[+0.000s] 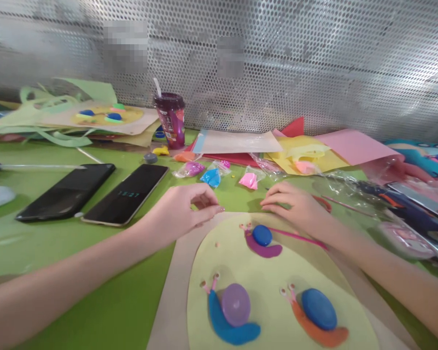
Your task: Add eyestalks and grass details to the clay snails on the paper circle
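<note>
My left hand (190, 209) is over the top left of a pale yellow paper oval (266, 282), thumb and fingertips pinched; what lies between them is too small to make out. My right hand (297, 206) rests at the paper's top right, fingers bent but apart, holding nothing I can see. Clay snails sit on the oval: a purple snail (264, 249) with a blue shell near my hands, a blue snail (233, 333) with a purple shell, and an orange snail (316, 330) with a blue shell. A thin pink stick (299, 237) passes below my right wrist.
Beyond my hands lie bags of blue clay (210, 178) and pink clay (248, 181). Two phones (126, 194) are at left. A lidded purple cup (171, 121) stands against the perforated metal wall (295, 73). Coloured paper (357, 146) and tools (405, 209) crowd the right.
</note>
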Tool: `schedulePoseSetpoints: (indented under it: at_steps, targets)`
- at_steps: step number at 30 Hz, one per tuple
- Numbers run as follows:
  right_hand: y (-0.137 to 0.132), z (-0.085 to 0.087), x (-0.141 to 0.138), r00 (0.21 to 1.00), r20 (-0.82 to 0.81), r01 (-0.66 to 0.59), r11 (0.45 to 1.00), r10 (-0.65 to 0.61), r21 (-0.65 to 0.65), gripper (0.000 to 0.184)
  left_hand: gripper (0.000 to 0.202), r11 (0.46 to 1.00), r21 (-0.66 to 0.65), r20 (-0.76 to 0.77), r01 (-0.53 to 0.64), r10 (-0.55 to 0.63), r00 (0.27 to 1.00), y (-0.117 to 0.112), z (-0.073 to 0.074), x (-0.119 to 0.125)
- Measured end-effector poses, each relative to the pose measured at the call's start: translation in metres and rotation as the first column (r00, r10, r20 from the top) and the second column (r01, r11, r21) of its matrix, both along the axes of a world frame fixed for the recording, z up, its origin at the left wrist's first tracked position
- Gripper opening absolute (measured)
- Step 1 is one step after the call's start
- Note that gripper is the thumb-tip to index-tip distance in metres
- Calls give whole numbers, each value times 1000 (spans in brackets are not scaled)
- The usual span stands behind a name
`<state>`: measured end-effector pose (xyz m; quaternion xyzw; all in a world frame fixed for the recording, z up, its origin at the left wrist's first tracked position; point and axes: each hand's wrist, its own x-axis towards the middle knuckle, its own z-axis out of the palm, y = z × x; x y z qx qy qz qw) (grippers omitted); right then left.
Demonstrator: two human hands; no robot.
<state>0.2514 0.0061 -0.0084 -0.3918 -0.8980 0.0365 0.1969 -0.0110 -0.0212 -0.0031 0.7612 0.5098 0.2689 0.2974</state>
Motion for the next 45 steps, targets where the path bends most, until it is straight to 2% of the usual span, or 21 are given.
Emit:
schedulePoseSetpoints:
  at_steps: [3, 6, 9, 11, 20, 24, 27, 32, 36, 38, 40, 43, 45]
  targets:
    - [0, 0, 3, 996, 67, -52, 999, 52, -13, 22, 18, 980, 195, -223, 40, 4, 975, 4, -5, -4]
    - [2, -1, 7, 991, 112, -64, 998, 66, -25, 25, 27, 935, 331, -384, 129, 9, 923, 6, -12, -8]
    - [2, -2, 9, 987, 135, -88, 996, 90, -22, 28, 29, 902, 375, -493, 212, 0, 870, 4, -17, -10]
    - [2, -1, 10, 982, 148, -118, 993, 119, -20, 29, 28, 901, 376, -525, 218, 13, 851, 3, -17, -9]
    - [-3, 12, 18, 963, 211, -169, 986, 166, 0, 44, 21, 933, 346, -478, 95, 88, 874, -2, -10, -3]
    - [-5, 9, 14, 935, 332, -126, 992, 122, -12, 50, 22, 935, 339, -471, 103, 75, 879, -3, -13, -2]
    - [-8, 13, 11, 896, 436, -97, 995, 81, 15, 51, 23, 934, 334, -457, 128, 42, 888, -3, -15, -1]
    - [-17, 23, 14, 831, 546, -136, 990, 102, 22, 50, 28, 920, 356, -448, 162, 16, 894, -1, -22, 0]
    - [-21, 17, 16, 789, 612, -127, 988, 46, 90, 75, 28, 928, 327, -418, 176, -24, 908, 1, -27, 3]
    - [-22, 14, 17, 774, 633, -116, 987, 21, 110, 84, 29, 941, 294, -404, 168, -37, 914, 1, -27, 4]
    - [-24, 13, 18, 781, 624, -111, 988, 20, 107, 84, 29, 948, 269, -398, 172, -54, 916, 1, -27, 5]
    - [-27, 12, 20, 798, 602, -97, 991, 23, 91, 81, 25, 938, 270, -410, 219, -94, 907, 2, -30, 5]
    - [-26, 8, 19, 792, 610, -75, 993, 3, 92, 87, 22, 927, 282, -421, 247, -112, 900, 3, -33, 5]
